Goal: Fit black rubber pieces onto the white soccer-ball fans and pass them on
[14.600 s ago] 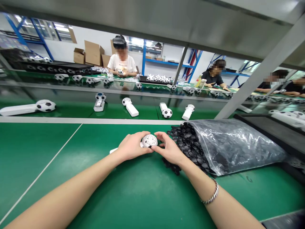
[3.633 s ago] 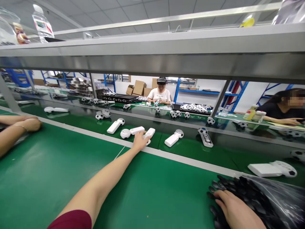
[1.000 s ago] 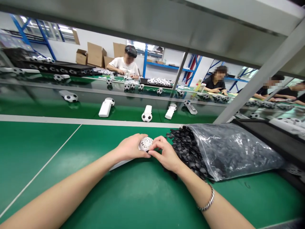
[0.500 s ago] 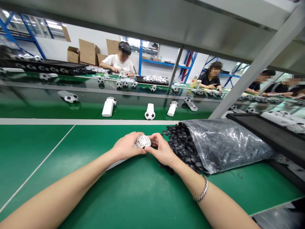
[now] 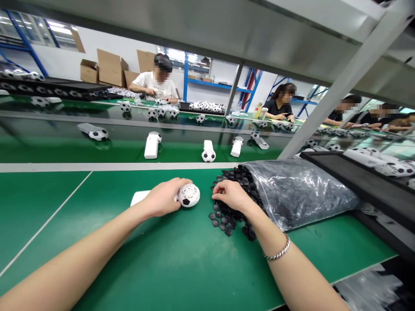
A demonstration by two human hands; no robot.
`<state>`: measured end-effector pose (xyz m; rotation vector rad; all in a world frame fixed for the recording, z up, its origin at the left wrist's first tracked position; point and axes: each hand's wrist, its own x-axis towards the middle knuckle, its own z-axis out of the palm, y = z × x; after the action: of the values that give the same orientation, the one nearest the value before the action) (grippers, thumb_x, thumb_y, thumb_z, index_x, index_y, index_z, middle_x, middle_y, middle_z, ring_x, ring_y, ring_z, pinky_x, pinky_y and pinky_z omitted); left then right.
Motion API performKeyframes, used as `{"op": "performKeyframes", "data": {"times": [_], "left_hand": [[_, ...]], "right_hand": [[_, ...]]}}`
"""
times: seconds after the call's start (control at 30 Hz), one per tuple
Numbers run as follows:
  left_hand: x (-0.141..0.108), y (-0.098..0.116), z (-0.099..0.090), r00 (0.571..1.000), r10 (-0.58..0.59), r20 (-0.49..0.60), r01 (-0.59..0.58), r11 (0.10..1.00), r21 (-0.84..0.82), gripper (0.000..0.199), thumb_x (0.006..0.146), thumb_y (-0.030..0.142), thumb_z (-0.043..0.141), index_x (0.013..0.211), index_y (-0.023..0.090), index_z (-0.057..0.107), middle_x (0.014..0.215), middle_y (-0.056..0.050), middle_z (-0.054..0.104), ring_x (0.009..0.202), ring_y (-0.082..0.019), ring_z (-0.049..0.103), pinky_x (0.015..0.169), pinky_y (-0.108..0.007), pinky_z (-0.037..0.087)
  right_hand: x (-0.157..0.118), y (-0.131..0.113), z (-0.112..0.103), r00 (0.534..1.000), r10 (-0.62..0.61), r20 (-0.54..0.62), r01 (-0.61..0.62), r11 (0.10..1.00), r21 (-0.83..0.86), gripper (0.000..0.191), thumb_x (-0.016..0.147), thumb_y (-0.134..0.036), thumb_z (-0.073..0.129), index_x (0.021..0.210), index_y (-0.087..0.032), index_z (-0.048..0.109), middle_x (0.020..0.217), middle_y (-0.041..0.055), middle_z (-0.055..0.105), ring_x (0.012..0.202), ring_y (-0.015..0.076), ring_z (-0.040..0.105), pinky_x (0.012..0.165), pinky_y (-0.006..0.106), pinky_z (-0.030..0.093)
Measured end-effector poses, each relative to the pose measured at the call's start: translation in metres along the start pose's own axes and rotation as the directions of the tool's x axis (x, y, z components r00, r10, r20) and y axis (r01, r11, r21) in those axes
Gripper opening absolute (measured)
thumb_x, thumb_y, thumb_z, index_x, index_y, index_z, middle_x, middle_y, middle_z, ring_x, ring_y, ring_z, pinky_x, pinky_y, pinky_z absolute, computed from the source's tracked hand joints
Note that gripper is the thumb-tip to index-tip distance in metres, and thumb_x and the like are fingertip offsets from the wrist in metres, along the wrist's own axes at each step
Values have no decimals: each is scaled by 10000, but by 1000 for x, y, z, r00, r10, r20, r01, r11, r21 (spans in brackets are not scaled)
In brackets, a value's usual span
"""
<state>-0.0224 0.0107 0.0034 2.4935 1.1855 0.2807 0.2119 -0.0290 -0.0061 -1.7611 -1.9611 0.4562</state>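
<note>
My left hand (image 5: 165,196) is closed around the neck of a white handheld device with a football-patterned round head (image 5: 189,195). A black pentagon shows on the near side of the head, and the top is a white open lattice. The white handle (image 5: 139,197) sticks out to the left behind my hand, partly hidden. My right hand (image 5: 228,194) is at the left edge of a pile of small black pentagon pieces (image 5: 223,219), thumb and fingers pinched together. Whatever lies between those fingertips is too small to make out.
A clear plastic bag (image 5: 301,194) of black pieces lies open toward the pile. Black trays (image 5: 343,166) stand at the right. Beyond the white strip (image 5: 81,167), several football-headed devices (image 5: 208,152) lie on the belt. A slanted metal post (image 5: 327,90) rises at right; people work opposite.
My right hand has left the round head and moved right to the black pieces. My left hand has shifted slightly left with the device, whose head now shows a black pentagon toward me.
</note>
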Motion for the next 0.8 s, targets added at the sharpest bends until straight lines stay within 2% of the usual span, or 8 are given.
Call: {"op": "performKeyframes", "data": {"times": [0.13,0.37,0.47,0.67,0.8], "left_hand": [[0,0,0,995,96,-19,-93,985,143,680,638,45,414,1245,351,401,1158,-13,514,1014,-246,493,822,-354,378],[0,2,3,987,151,-46,-142,976,164,668,658,17,398,1251,326,401,1073,-32,541,969,-233,480,818,-359,361],[1,1,6,981,177,-74,-163,971,172,682,652,-4,381,1245,332,403,1056,-25,549,970,-227,476,849,-372,350],[2,1,8,984,159,-77,-143,974,173,704,643,-16,367,1250,339,392,1065,-15,559,1026,-227,455,932,-420,299],[-1,1,6,987,153,-57,-144,980,136,703,609,54,451,1258,316,381,1115,-30,540,1072,-247,434,954,-435,282]], "right_hand": [[-3,-4,5,999,41,15,-40,998,-56,91,615,-235,689,679,-206,630,716,7,617,658,150,550,550,242,345],[-4,-8,7,996,-31,88,28,999,34,76,677,-128,598,718,-187,575,647,-22,587,604,103,534,561,204,382],[-3,-13,6,992,-70,104,59,993,98,93,736,-144,543,798,-188,597,714,-13,617,656,101,557,613,205,414],[-4,-21,1,978,-209,15,194,929,315,83,781,-213,525,817,-188,596,768,-6,622,702,119,554,646,232,428],[-7,-28,0,945,-326,-32,322,906,276,175,805,-162,499,940,-195,605,864,14,622,780,122,551,716,244,424]]}}
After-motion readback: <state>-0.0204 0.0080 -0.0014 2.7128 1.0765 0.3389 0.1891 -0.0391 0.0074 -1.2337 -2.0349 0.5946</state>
